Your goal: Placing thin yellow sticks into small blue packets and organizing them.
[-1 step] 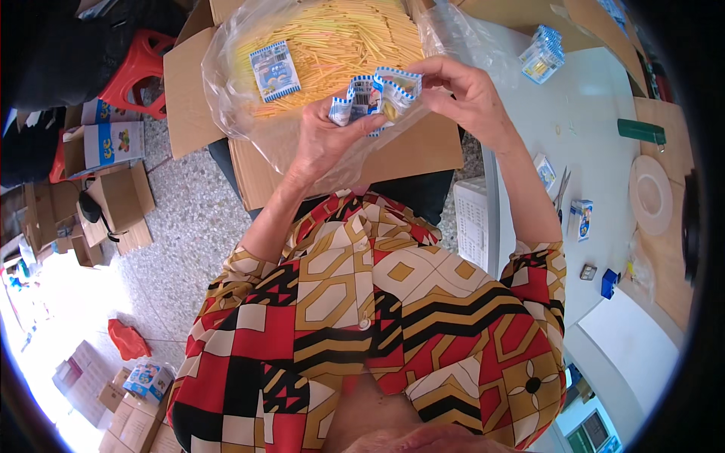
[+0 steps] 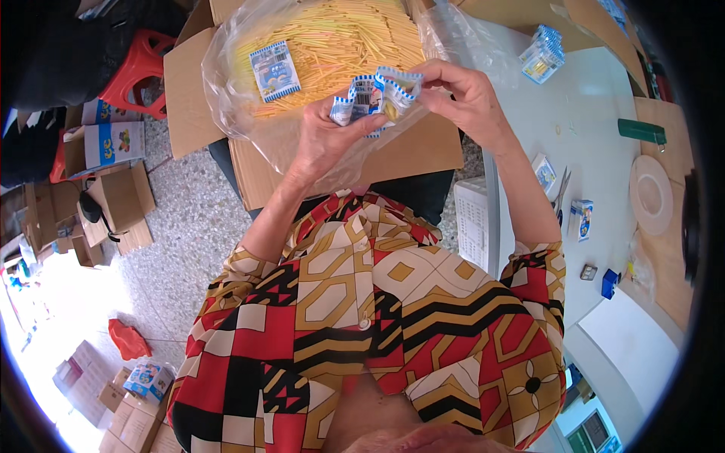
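Fingers of the left hand are curled narrow around the near left side of the packets, the thumb laid across the front; the right hand has index finger and thumb close together at the upper right edge, its other fingers loosely bent. The packets, blue and white, are held up above the near side of the box, folded in a zigzag; whether they are one strip or several pieces, I cannot tell. Left seems to bear and steady them, while right, by its light pinch, probably keeps the edge spread. Beyond lie yellow sticks in a clear bag, whose mouth is spread over the box, likely so that the sticks stay within reach. One flat packet rests on them. On the table to the right, a bundle lies near the far end, and scissors lie nearer, perhaps left handy beside the right forearm
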{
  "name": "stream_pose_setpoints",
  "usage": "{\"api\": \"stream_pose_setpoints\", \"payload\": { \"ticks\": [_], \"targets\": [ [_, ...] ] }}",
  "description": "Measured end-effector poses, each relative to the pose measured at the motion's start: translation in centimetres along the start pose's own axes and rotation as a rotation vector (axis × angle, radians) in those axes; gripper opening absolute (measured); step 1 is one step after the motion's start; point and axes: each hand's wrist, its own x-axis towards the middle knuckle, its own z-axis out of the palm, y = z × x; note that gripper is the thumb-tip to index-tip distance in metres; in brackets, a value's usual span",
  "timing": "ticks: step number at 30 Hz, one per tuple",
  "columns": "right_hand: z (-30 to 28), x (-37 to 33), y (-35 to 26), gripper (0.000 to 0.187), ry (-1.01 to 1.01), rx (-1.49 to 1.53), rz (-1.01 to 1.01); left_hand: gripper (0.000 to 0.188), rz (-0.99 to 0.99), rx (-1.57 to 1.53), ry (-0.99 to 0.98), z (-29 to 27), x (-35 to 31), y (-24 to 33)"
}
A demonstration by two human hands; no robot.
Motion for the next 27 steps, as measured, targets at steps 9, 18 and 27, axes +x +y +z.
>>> {"api": "stream_pose_setpoints", "payload": {
  "ticks": [9, 18, 27],
  "targets": [
    [-4.2, -2.7, 2.4, 0.017, 0.403, 0.205, 0.008, 0.021, -0.028, -0.015, 0.128, -0.5, 0.2, -0.8],
    [-18.2, -9.5, 12.7, 0.015, 0.898, -0.116, 0.064, 0.018, -0.092, -0.004, 0.093, -0.4, -0.2, 0.0],
    [-23.2, -9.5, 18.8, 0.012, 0.897, -0.427, 0.15, 0.021, -0.057, -0.052, 0.143, -0.1, 0.1, 0.4]
  ]
}}
